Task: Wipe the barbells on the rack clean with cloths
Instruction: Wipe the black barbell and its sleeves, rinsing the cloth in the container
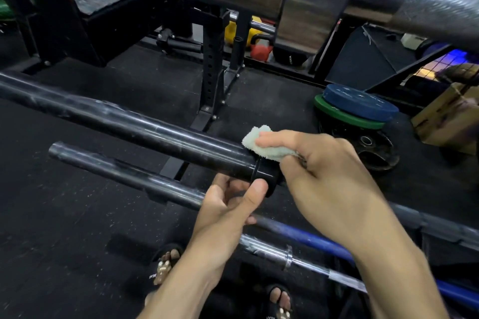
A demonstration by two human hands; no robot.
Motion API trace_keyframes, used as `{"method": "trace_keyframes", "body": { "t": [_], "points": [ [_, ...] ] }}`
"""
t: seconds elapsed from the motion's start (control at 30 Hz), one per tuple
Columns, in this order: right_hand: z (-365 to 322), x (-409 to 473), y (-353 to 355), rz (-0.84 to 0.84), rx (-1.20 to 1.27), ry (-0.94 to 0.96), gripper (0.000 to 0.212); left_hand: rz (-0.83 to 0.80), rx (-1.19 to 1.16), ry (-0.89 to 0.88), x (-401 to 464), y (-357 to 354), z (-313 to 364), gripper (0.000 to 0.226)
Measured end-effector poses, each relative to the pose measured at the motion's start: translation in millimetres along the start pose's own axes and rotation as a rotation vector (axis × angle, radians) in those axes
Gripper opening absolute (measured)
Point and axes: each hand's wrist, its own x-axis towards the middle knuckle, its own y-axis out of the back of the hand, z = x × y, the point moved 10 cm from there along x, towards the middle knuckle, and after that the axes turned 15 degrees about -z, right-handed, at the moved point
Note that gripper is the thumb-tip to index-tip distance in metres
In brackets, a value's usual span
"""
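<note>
Stacked plates [360,109] beyond barbell [145,127]

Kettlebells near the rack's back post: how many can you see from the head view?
2: a red kettlebell on the floor right of the upright post, and a yellow kettlebell behind it. Others may be hidden.

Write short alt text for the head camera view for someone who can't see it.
A right hand presses a pale cloth on a black barbell sleeve while the left hand grips its collar. Weight plates lie stacked behind.
</note>
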Motion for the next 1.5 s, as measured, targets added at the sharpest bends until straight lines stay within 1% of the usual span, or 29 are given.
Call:
{"method": "trace_keyframes", "body": {
  "t": [0.07, 0.2, 0.27, 0.33, 0.4, 0.47, 0.53, 0.57, 0.6, 0.63, 0.67, 0.73, 0.77, 0.83, 0.9, 0.93, 1.0, 1.03, 1.07, 1.1, 1.13, 1.2, 1.23, 1.27, 1.3, 1.33, 1.37, 1.43, 1.5],
  "points": [
    [9, 9, -2, -0.003, 0.04, -0.046, 0.045, 0.007, 0.028, -0.002, 0, 1, 2, 0.047],
    [28, 20, -1, 0.063, 0.185, -0.087, 0.04, 0.022, 0.069, 0.011, -2, 3, 4, 0.065],
    [37, 18, 0, 0.101, 0.193, -0.13, 0.037, 0.007, 0.093, 0.026, -3, 4, 4, 0.064],
    [38, 11, 6, 0.168, 0.162, -0.152, 0.035, -0.033, 0.122, 0.061, -6, 2, 4, 0.061],
    [31, 1, 16, 0.249, 0.139, -0.139, 0.036, -0.05, 0.125, 0.086, -7, 2, 0, 0.073],
    [23, -11, 29, 0.342, 0.188, -0.085, 0.037, -0.044, 0.107, 0.105, -8, 5, -1, 0.082],
    [14, -23, 39, 0.395, 0.221, -0.031, 0.035, -0.066, 0.137, 0.121, -12, 8, 1, 0.078],
    [8, -30, 42, 0.407, 0.229, -0.003, 0.034, -0.105, 0.191, 0.126, -16, 7, 6, 0.07],
    [4, -36, 45, 0.407, 0.243, 0.026, 0.031, -0.139, 0.259, 0.113, -21, 7, 12, 0.056],
    [0, -40, 45, 0.383, 0.267, 0.05, 0.029, -0.145, 0.318, 0.067, -27, 9, 22, 0.042],
    [-5, -43, 42, 0.33, 0.294, 0.076, 0.028, -0.121, 0.352, -0.011, -32, 15, 34, 0.033],
    [-16, -42, 23, 0.148, 0.307, 0.138, 0.027, -0.024, 0.315, -0.2, -46, 30, 64, 0.028],
    [-21, -41, 10, 0.053, 0.282, 0.154, 0.025, -0.01, 0.287, -0.275, -52, 34, 76, 0.028],
    [-26, -39, -16, -0.085, 0.222, 0.155, 0.03, -0.088, 0.349, -0.352, -59, 23, 91, 0.031],
    [-28, -37, -31, -0.145, 0.183, 0.156, 0.035, -0.192, 0.434, -0.345, -61, 9, 89, 0.031],
    [-29, -35, -35, -0.161, 0.197, 0.159, 0.034, -0.229, 0.435, -0.319, -60, 5, 86, 0.031],
    [-27, -33, -40, -0.206, 0.289, 0.161, 0.039, -0.318, 0.389, -0.213, -57, 3, 77, 0.032],
    [-24, -33, -41, -0.215, 0.345, 0.16, 0.043, -0.386, 0.403, -0.162, -56, 0, 72, 0.032],
    [-20, -32, -39, -0.19, 0.391, 0.156, 0.044, -0.431, 0.447, -0.14, -55, -3, 70, 0.03],
    [-14, -31, -34, -0.121, 0.428, 0.16, 0.042, -0.426, 0.477, -0.15, -54, -3, 73, 0.024],
    [-8, -32, -24, -0.014, 0.461, 0.177, 0.037, -0.361, 0.477, -0.188, -51, 3, 79, 0.016],
    [6, -37, -2, 0.209, 0.444, 0.188, 0.028, -0.105, 0.392, -0.251, -46, 30, 92, 0.003],
    [11, -37, 5, 0.284, 0.353, 0.176, 0.028, 0.022, 0.381, -0.296, -46, 42, 99, 0.004],
    [12, -35, 9, 0.317, 0.231, 0.158, 0.031, 0.109, 0.393, -0.341, -47, 49, 105, 0.006],
    [12, -31, 7, 0.31, 0.125, 0.141, 0.036, 0.15, 0.41, -0.37, -47, 49, 110, 0.007],
    [13, -25, 1, 0.27, 0.063, 0.126, 0.043, 0.15, 0.42, -0.392, -46, 43, 113, 0.008],
    [14, -19, -8, 0.212, 0.043, 0.118, 0.049, 0.116, 0.422, -0.405, -44, 34, 113, 0.007],
    [14, -12, -25, 0.12, 0.038, 0.118, 0.056, -0.008, 0.396, -0.405, -37, 10, 111, 0.006],
    [15, -11, -30, 0.103, 0.037, 0.121, 0.06, -0.077, 0.403, -0.382, -31, -5, 105, 0.008]
  ]
}}
